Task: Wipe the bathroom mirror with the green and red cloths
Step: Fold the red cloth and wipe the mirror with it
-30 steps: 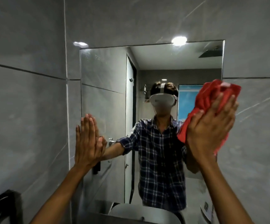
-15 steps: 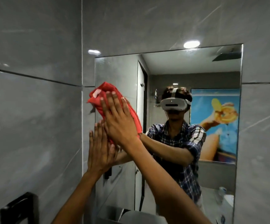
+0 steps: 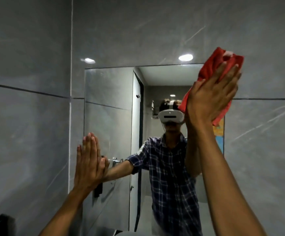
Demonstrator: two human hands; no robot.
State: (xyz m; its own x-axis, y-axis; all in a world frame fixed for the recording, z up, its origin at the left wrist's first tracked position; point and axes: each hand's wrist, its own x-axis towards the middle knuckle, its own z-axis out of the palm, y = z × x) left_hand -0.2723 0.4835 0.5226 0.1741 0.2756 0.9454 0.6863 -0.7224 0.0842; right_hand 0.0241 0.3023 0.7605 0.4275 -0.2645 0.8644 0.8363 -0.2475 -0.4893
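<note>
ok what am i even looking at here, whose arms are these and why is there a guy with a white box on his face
There is no machine here. A person wears a camera on the head, and it looks forward over their own two arms. The figure in the mirror is that same person's reflection, and the white box is the headset that carries the camera.

The right hand presses a red cloth flat against the mirror's upper right corner, where it meets the grey tiled wall. The left hand is empty, palm flat at the mirror's left edge with fingers straight. No green cloth is in view.
</note>
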